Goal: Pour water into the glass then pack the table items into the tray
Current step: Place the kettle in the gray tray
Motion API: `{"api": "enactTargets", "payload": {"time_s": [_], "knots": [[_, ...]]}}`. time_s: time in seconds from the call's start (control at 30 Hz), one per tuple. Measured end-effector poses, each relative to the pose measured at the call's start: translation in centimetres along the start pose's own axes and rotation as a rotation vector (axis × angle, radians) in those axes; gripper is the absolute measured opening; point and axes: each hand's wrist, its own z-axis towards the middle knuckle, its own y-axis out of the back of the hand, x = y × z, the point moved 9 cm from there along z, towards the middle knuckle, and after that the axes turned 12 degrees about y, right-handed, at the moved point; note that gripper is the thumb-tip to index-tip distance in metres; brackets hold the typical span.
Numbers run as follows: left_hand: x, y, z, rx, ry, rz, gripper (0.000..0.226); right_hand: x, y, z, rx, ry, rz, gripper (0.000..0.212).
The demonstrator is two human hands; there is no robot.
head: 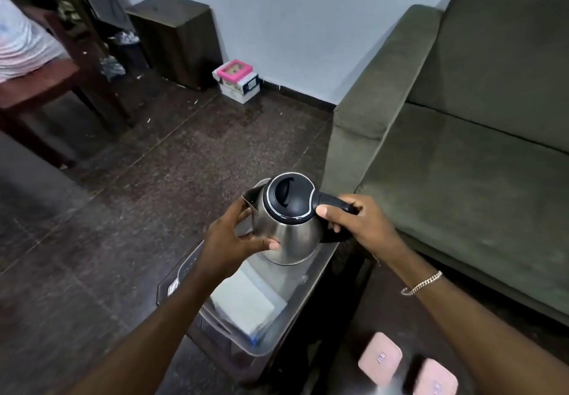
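Observation:
A steel kettle [288, 231] with a black lid and handle is held just above a clear plastic tray [215, 330] on a small dark table [326, 274]. My right hand [358, 224] grips the black handle. My left hand [234, 240] presses against the kettle's steel side below the spout. A white folded item [246, 305] lies inside the tray. I see no glass; the kettle and my hands may hide it.
A green sofa [462, 148] stands close on the right of the table. Dark stone floor lies to the left. A wooden bench [46, 87] and a dark cabinet [175, 37] stand at the back left, with stacked boxes [237, 82] by the wall. My pink slippers [406, 370] show at the bottom.

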Motion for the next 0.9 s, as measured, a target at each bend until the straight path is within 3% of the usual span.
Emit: {"api": "enactTargets", "payload": {"time_s": [0.63, 0.7, 0.8, 0.9], "knots": [[6.0, -0.4, 2.2, 0.085, 0.112, -0.047, 0.104, -4.0, -1.6, 0.6, 0.032, -0.072, -0.141, 0.043], [7.6, 0.0, 1.7, 0.073, 0.189, -0.050, 0.107, -3.8, -1.2, -0.3, -0.030, -0.059, -0.295, 0.043], [11.4, 2.0, 0.3, -0.015, 0.348, 0.048, 0.109, -1.6, -1.6, -2.6, -0.154, 0.083, -0.751, 0.084], [13.7, 3.7, -1.0, -0.048, 0.409, 0.396, 0.103, 1.0, -5.3, -5.3, -0.246, 0.332, -0.810, 0.075]]}}
